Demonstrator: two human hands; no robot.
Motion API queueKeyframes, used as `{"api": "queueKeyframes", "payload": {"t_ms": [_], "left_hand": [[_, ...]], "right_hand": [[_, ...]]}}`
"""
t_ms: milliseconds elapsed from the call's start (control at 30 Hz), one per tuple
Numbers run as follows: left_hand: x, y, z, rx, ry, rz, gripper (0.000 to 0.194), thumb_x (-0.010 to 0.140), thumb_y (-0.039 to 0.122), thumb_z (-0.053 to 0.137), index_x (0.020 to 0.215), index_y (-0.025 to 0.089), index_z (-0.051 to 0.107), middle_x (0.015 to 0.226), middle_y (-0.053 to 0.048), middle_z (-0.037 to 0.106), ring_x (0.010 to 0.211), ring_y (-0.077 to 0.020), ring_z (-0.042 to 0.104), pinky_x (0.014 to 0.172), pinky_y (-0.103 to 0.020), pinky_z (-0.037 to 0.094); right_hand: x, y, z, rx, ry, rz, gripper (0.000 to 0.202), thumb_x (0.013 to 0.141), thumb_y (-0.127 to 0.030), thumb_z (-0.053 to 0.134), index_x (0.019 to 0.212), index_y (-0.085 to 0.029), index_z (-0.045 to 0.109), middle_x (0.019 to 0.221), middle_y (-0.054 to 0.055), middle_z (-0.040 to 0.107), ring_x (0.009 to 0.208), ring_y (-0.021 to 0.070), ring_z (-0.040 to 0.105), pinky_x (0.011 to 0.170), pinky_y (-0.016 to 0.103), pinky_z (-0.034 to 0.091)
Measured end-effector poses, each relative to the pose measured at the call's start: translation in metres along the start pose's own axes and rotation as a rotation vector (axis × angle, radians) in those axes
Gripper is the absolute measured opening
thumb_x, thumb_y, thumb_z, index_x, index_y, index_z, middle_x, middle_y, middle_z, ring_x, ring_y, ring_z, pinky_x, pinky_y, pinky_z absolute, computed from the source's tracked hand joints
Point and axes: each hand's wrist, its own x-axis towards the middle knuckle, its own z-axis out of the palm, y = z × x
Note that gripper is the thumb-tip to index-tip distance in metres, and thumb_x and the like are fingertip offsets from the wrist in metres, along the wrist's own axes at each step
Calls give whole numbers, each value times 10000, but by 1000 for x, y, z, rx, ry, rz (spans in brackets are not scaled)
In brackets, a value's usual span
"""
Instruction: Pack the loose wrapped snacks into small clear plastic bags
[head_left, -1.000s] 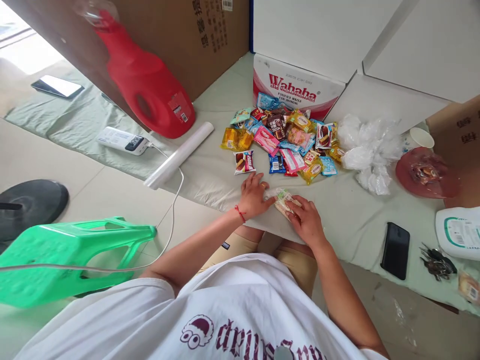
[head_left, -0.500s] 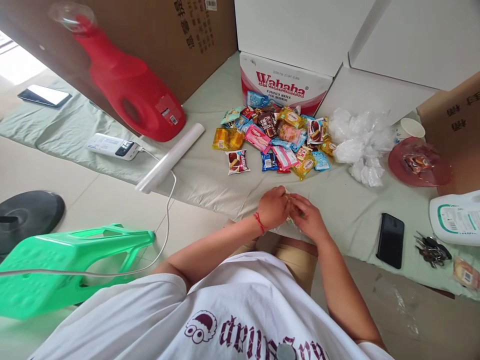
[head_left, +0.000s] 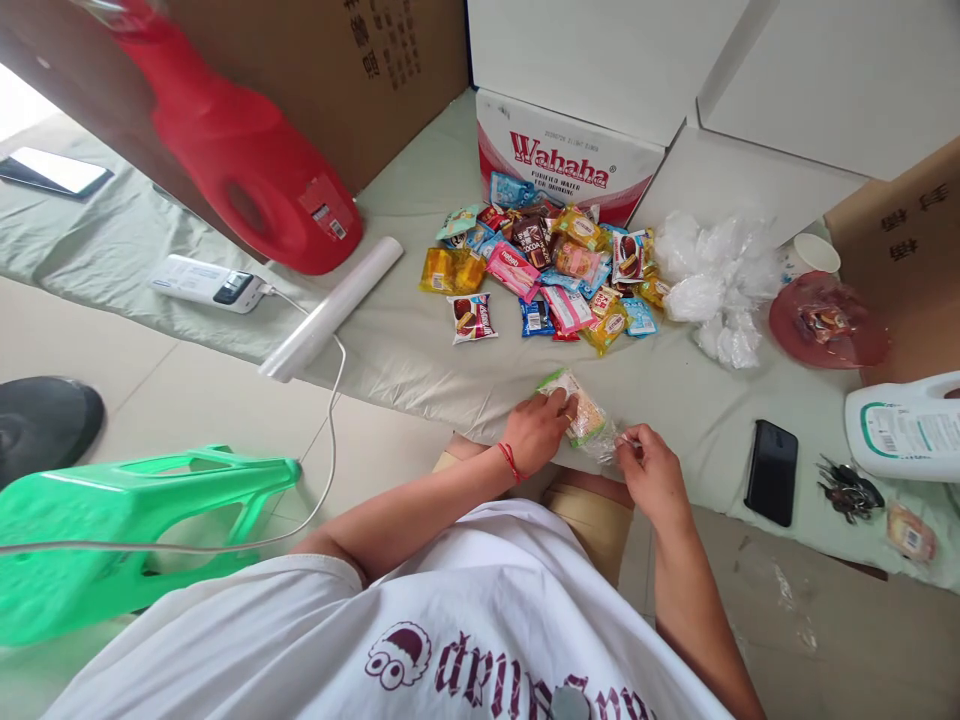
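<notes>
My left hand [head_left: 534,432], with a red string on its wrist, presses its fingers on a green-and-white snack packet [head_left: 589,412] at the cloth's near edge. Clear plastic bag film [head_left: 602,448] wraps the packet and trails to the right. My right hand [head_left: 651,468] pinches the end of that film between thumb and fingertips. Beyond both hands lies a pile of wrapped snacks [head_left: 551,265], with one snack packet [head_left: 472,318] apart at its left. Crumpled clear plastic bags [head_left: 716,285] sit to the pile's right.
A roll of plastic bags [head_left: 334,310] and a power bank [head_left: 210,284] with a cable lie left, near a red jug [head_left: 255,180]. A green stool [head_left: 135,530] lies on the floor. Right are a phone [head_left: 772,472], keys [head_left: 849,490], a white jug [head_left: 904,430] and a reddish dish [head_left: 829,320].
My hands have moved apart; my right hand shifted right and toward me, drawing out the film. The packet, mostly covered before, now shows. The view has shifted slightly.
</notes>
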Motion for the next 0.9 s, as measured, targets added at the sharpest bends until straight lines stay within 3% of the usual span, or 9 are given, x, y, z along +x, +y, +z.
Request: {"api": "queueKeyframes", "payload": {"t_ms": [67, 133, 300, 433, 533, 600, 700, 800, 900], "left_hand": [[0, 2, -1, -15, -7, 9, 459, 1026, 231, 421, 1475, 253, 514, 1346, -148, 594, 1066, -267, 622, 797, -391, 534], [0, 5, -2, -13, -7, 32, 454, 1024, 222, 407, 1463, 225, 526, 1308, -163, 607, 1093, -283, 605, 821, -412, 533], [3, 3, -2, -180, 61, 52, 354, 1026, 241, 399, 1253, 179, 664, 1214, -159, 653, 1096, -279, 618, 931, -433, 512], [11, -15, -8, -508, 171, -189, 398, 1025, 258, 399, 1364, 213, 602, 1210, -91, 684, 1015, -204, 656, 916, -344, 534], [21, -24, -15, -431, 211, -425, 476, 960, 385, 576, 1392, 184, 587, 1276, -135, 637, 1161, -277, 601, 1013, -422, 505], [26, -22, -17, -335, 162, -436, 478, 889, 450, 677, 1275, 168, 661, 1318, -162, 600, 1261, -345, 527, 1072, -494, 458], [24, -12, -18, -327, 123, -376, 399, 879, 436, 690, 1179, 173, 678, 1270, -155, 615, 1271, -365, 509, 1055, -528, 453], [13, 2, -16, -405, 211, -324, 364, 914, 361, 646, 1228, 178, 629, 1256, -149, 603, 1172, -301, 580, 991, -455, 500], [3, 15, -9, -379, 338, -58, 267, 986, 294, 548, 1226, 208, 628, 1292, -143, 610, 1191, -269, 591, 982, -411, 483]], "right_hand": [[10, -12, 4, 169, -75, 119, 249, 941, -492, 544, 914, -246, 570, 731, 12, 662, 562, 177, 602, 558, 301, 473], [24, -26, 14, 235, -86, 142, 259, 938, -504, 553, 897, -248, 547, 645, -9, 642, 515, 173, 580, 524, 284, 431], [50, -53, 46, -163, 4, -18, 182, 953, -346, 502, 826, -230, 562, 662, 24, 639, 592, 176, 547, 590, 287, 324], [48, -56, 54, -344, 1, -95, 194, 996, -279, 416, 915, -211, 578, 749, 40, 648, 638, 172, 527, 607, 288, 246], [45, -55, 53, -345, 4, -107, 214, 1005, -283, 396, 926, -206, 579, 792, 53, 659, 679, 180, 551, 617, 286, 259], [43, -55, 52, -303, 8, -98, 211, 995, -290, 400, 922, -208, 581, 810, 64, 676, 705, 192, 578, 625, 287, 296], [38, -53, 50, -127, 8, -48, 206, 979, -317, 420, 939, -217, 595, 812, 66, 698, 717, 204, 617, 648, 297, 389], [24, -50, 48, 300, -22, 71, 270, 991, -426, 446, 1024, -219, 615, 837, 60, 722, 715, 200, 662, 689, 323, 511], [8, -46, 44, 813, -7, 195, 370, 957, -549, 532, 1067, -214, 645, 987, 81, 749, 863, 213, 713, 776, 357, 584]]}}
